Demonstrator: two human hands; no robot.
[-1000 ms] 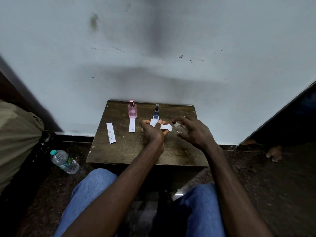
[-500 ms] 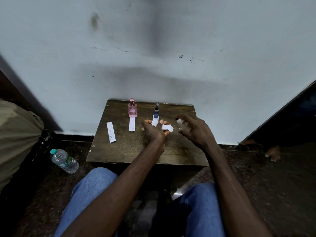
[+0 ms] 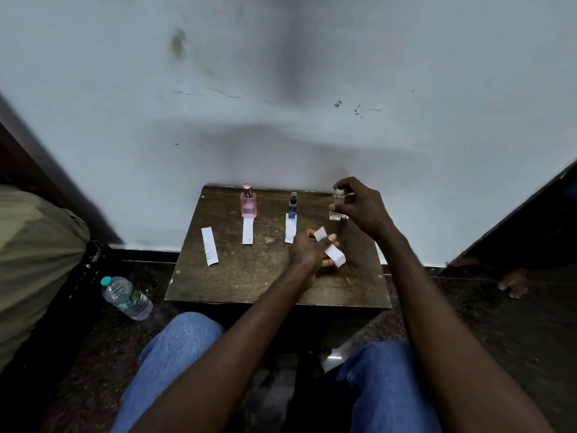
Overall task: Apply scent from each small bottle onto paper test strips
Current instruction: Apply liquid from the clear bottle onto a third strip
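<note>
On a small dark wooden table (image 3: 249, 276) a pink bottle (image 3: 248, 202) and a slim blue bottle (image 3: 292, 207) stand upright near the wall. A white paper strip (image 3: 247, 231) lies in front of the pink one, and another strip (image 3: 290, 231) in front of the blue one. A third strip (image 3: 209, 250) lies further left. My right hand (image 3: 362, 207) grips a small clear bottle (image 3: 337, 207) upright at the table's back right, base at or just above the surface. My left hand (image 3: 310, 250) holds a white strip (image 3: 331, 252) over the table's middle right.
The table stands against a pale wall. A plastic water bottle (image 3: 126, 297) lies on the dark floor to the left, beside an olive cushion or fabric (image 3: 34, 254). Another person's bare foot (image 3: 513, 284) shows at the right. My knees in blue jeans (image 3: 181, 348) are below.
My right hand carried the clear bottle away from the strip, back and right toward the table's rear. My left hand lowered the strip toward me.
</note>
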